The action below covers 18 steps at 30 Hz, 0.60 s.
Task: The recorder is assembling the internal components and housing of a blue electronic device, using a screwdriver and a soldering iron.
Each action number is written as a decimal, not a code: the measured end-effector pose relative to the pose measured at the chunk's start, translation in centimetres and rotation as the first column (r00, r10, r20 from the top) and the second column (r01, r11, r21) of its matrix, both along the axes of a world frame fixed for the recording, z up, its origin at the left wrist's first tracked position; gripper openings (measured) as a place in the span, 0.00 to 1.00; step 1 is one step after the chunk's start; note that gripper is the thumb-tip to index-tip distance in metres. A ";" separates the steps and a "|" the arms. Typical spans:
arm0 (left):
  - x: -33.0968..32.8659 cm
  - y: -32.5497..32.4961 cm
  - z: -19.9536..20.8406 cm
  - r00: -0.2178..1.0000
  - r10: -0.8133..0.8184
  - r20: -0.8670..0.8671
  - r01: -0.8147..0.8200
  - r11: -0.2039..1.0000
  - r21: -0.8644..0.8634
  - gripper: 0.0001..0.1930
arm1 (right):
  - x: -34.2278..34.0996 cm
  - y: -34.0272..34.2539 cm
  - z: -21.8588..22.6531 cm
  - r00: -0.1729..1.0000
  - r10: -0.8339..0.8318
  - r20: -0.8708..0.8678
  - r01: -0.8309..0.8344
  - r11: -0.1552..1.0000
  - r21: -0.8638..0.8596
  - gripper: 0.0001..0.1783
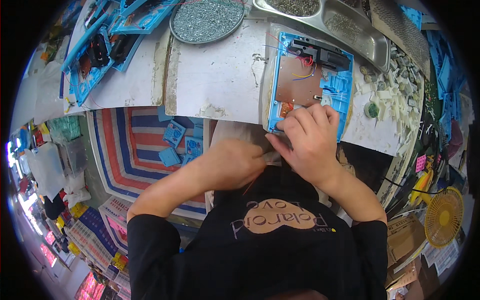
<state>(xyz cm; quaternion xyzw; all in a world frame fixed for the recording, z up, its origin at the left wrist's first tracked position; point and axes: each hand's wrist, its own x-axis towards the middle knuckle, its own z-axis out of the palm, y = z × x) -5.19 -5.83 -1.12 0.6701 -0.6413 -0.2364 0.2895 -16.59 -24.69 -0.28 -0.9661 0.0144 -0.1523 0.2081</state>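
A blue plastic housing [345,107] lies open on the bench in front of me. Inside it are a brown circuit board [295,80], a black part [325,56] along the far side, and thin red, blue and yellow wires. My right hand [314,142] rests at the housing's near edge, fingers curled over it and thumb at the near left corner. Just left of that corner, below the bench edge, my left hand [237,162] is closed in a pinch. A thin red wire [254,183] shows beneath it; what the fingertips hold is hidden.
A round tray of screws [207,20] and a metal compartment tray [345,27] stand at the back. More blue housings [107,52] with wires are piled far left. White plastic pieces [390,100] lie right. A striped cloth-lined bin [115,155] holds blue pieces; a yellow fan [444,217] stands right.
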 end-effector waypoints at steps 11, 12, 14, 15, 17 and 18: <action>3.7 -3.1 -1.2 0.995 0.090 -0.031 -0.095 0.926 -0.366 0.09 | 0.3 -13.3 7.5 0.998 -0.030 0.054 0.016 0.970 0.241 0.07; 3.8 -3.7 -1.4 0.997 0.061 -0.047 -0.075 0.919 -0.386 0.09 | 1.1 -16.5 9.0 0.966 -0.252 0.058 0.217 0.912 0.349 0.04; 4.0 -3.9 -1.3 0.998 0.043 -0.049 -0.058 0.930 -0.364 0.09 | 4.9 -22.7 12.1 0.891 -0.417 0.182 0.351 0.885 0.307 0.06; 4.1 -4.5 -1.2 0.998 0.019 -0.057 -0.039 0.930 -0.365 0.09 | 6.7 -25.5 13.6 0.869 -0.430 0.246 0.374 0.895 0.243 0.07; 4.0 -4.1 -0.9 0.997 0.039 -0.059 -0.057 0.942 -0.330 0.09 | 13.4 -27.9 14.8 0.866 -0.235 0.442 0.174 0.969 0.176 0.08; 4.0 -3.8 -0.9 0.997 0.058 -0.059 -0.074 0.945 -0.319 0.10 | 17.0 -28.1 15.7 0.902 -0.146 0.407 0.116 0.988 0.098 0.10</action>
